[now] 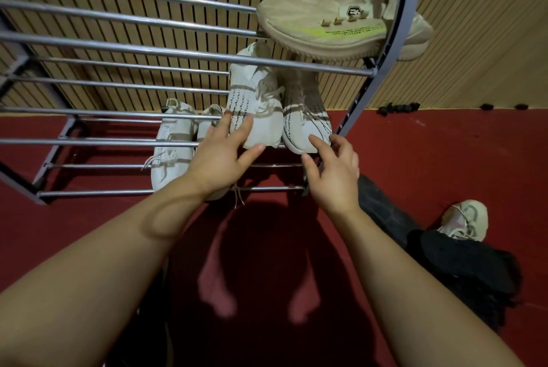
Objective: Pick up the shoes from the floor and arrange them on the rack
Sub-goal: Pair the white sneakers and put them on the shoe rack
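Note:
A metal shoe rack (118,49) with silver bars stands before me. Two white knit shoes sit side by side on its middle shelf: the left one (256,100) and the right one (305,117). My left hand (225,156) touches the toe of the left shoe with spread, straight fingers. My right hand (332,171) has its fingertips on the toe of the right shoe, fingers loosely bent. A beige pair with a yellow stripe (329,20) rests on the top shelf at the right. Another white pair (172,147) lies on the lower shelf.
The floor is red carpet (444,144). A person's leg in dark trousers with a light sneaker (465,218) is on the floor at the right. A ribbed tan wall (474,40) stands behind the rack. The rack's dark curved side frame (394,26) is at the right.

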The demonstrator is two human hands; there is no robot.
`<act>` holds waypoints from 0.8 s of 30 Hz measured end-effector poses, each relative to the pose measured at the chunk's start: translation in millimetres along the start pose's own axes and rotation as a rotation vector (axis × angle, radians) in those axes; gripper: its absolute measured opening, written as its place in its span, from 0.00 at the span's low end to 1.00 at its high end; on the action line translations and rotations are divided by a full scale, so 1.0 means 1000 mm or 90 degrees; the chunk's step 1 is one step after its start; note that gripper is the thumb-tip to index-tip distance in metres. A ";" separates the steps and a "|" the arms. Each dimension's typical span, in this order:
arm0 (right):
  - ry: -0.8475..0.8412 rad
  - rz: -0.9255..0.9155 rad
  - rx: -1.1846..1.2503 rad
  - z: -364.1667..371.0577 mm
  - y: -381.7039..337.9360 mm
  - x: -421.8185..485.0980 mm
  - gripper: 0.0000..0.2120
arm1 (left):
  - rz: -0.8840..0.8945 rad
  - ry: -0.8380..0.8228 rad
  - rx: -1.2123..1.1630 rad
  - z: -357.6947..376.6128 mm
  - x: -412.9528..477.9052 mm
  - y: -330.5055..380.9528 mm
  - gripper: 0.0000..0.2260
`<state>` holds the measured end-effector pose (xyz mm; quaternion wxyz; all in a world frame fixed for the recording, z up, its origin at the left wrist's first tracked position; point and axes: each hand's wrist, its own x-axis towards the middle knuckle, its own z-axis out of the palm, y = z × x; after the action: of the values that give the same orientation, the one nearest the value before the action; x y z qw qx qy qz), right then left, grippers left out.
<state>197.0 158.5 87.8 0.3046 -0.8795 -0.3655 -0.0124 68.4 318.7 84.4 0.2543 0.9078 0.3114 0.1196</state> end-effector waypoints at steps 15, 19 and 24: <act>-0.107 -0.102 -0.149 0.010 -0.004 0.000 0.30 | -0.047 -0.133 0.096 -0.013 0.018 0.002 0.34; -0.144 -0.093 -0.175 0.004 -0.005 -0.001 0.33 | -0.075 -0.109 0.125 -0.009 0.013 0.005 0.32; -0.162 -0.078 -0.206 0.000 -0.003 -0.017 0.39 | -0.106 -0.081 0.103 -0.004 -0.004 0.014 0.33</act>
<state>182.8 149.6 84.9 0.1093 -0.8876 -0.4468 0.0218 70.6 308.6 95.2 0.2085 0.9022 0.3774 0.0152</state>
